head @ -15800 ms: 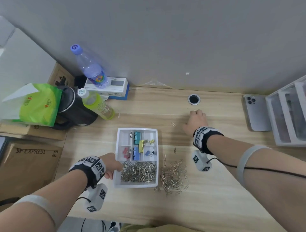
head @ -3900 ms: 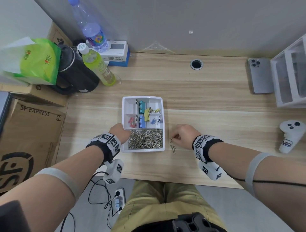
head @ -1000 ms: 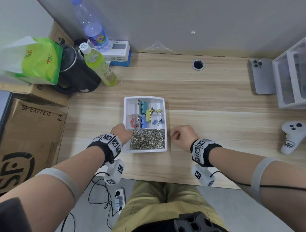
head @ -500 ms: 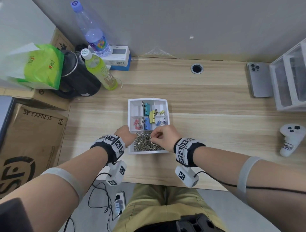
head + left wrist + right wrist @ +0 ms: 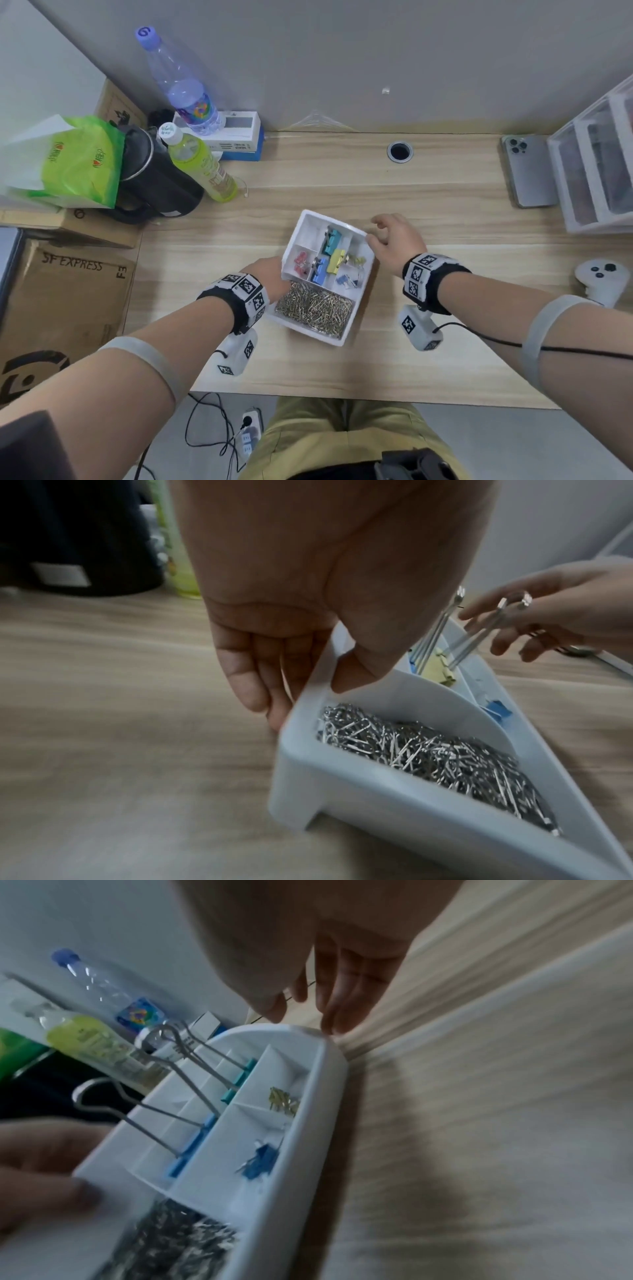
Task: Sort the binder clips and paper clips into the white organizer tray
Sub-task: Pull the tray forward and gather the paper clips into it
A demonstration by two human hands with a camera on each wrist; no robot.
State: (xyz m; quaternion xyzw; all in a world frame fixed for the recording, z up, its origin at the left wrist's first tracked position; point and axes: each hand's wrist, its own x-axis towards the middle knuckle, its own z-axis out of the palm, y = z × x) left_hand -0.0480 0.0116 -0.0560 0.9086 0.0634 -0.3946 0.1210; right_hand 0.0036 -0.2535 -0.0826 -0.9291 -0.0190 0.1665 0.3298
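The white organizer tray (image 5: 308,332) lies turned at an angle in the middle of the wooden table. Its large near compartment holds a heap of silver paper clips (image 5: 315,308). The small compartments hold teal (image 5: 330,238), yellow (image 5: 337,260), blue (image 5: 320,269) and pink (image 5: 301,262) binder clips. My left hand (image 5: 270,274) grips the tray's left wall (image 5: 342,804), thumb inside and fingers outside. My right hand (image 5: 380,233) holds nothing; its fingertips (image 5: 337,1024) touch the tray's far right corner (image 5: 322,1096).
A black kettle (image 5: 161,185), a green bag (image 5: 78,164), a yellow-green bottle (image 5: 198,164) and a clear bottle (image 5: 181,82) crowd the far left. A phone (image 5: 527,171), a white drawer unit (image 5: 596,171) and a white controller (image 5: 599,277) sit at the right. The table edge (image 5: 342,397) runs close to my body.
The tray has turned clockwise and shifted a little to the right. My right hand left the paper clip compartment and now touches the far right corner. My left hand kept its grip.
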